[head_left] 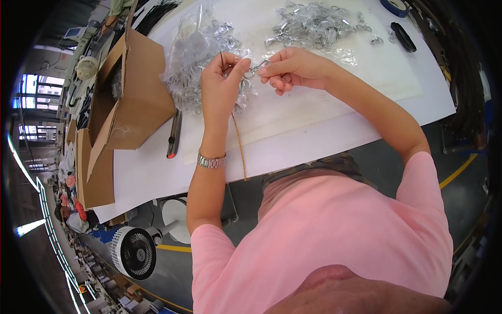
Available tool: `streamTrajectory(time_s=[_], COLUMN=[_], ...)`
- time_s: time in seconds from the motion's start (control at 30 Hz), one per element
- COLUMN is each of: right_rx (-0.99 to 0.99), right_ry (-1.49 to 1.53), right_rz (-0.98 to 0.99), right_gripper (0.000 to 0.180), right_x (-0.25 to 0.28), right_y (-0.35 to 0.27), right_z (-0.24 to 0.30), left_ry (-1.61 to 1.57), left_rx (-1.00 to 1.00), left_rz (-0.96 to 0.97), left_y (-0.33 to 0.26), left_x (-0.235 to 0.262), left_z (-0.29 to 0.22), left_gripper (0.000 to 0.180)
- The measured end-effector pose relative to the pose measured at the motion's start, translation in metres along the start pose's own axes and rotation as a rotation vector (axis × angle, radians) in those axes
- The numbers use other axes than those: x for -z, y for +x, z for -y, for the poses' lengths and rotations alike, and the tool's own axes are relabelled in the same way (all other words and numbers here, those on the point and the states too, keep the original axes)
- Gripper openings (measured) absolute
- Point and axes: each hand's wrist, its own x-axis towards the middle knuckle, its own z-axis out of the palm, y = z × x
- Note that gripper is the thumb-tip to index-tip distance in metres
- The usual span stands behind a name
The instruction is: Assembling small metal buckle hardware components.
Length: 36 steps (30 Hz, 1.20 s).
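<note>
Lower left, below the table edge: a round black-and-white electric fan (133, 253). Above it, an open brown cardboard box (144, 94) stood with its flaps spread at the left end of a white-covered table (151, 180). Just right of the box lay a slim black-and-red utility knife (174, 135), red end toward the near edge.

Next, a heap of clear plastic bags with small silver metal pieces (183, 73), partly behind the left hand (222, 78). That hand's thumb and fingers were pinched together on the left end of a small silver metal clasp with a ring (256, 68); a silver link wristwatch (211, 160) circled the wrist. A thin yellow-brown strip (240, 144) ran from near the wrist to the near edge.

The clasp was held above the table, between the hands. The right hand (295, 68) gripped its other end between thumb and forefinger, remaining fingers curled.

Beyond, a second heap of bagged silver metal pieces (319, 26); far right, an elongated black object (403, 36), kind unclear, near a blue tape roll (396, 7).
</note>
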Motion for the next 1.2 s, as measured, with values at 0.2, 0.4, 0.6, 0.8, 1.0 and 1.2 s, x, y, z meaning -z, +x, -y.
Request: streamTrajectory(time_s=[0.2, 0.4, 0.6, 0.8, 1.0, 1.2], right_rx=[-0.157, 0.375, 0.368, 0.078, 0.144, 0.216], right_ry=[-0.046, -0.466, -0.333, -0.066, -0.262, -0.206], right_rz=[0.095, -0.300, -0.280, -0.085, -0.206, -0.224], right_gripper=[0.022, 0.033, 0.031, 0.031, 0.020, 0.021], right_x=[-0.002, -0.014, -0.019, -0.005, -0.011, -0.007], right_y=[-0.005, 0.001, 0.000, -0.005, -0.010, -0.011], right_z=[0.006, -0.007, -0.004, 0.004, 0.014, 0.013], left_ry=[-0.029, -0.030, -0.143, -0.080, -0.110, -0.145], left_rx=[-0.139, -0.053, 0.026, 0.000, -0.062, -0.004], left_rz=[-0.037, -0.029, -0.065, -0.089, -0.144, -0.155], left_y=[-0.008, -0.011, -0.013, -0.009, -0.011, -0.016], left_x=[-0.014, -0.010, -0.011, -0.005, -0.009, -0.011], left_z=[-0.006, -0.009, -0.012, -0.009, -0.010, -0.019], left_gripper=[0.014, 0.017, 0.019, 0.017, 0.015, 0.016])
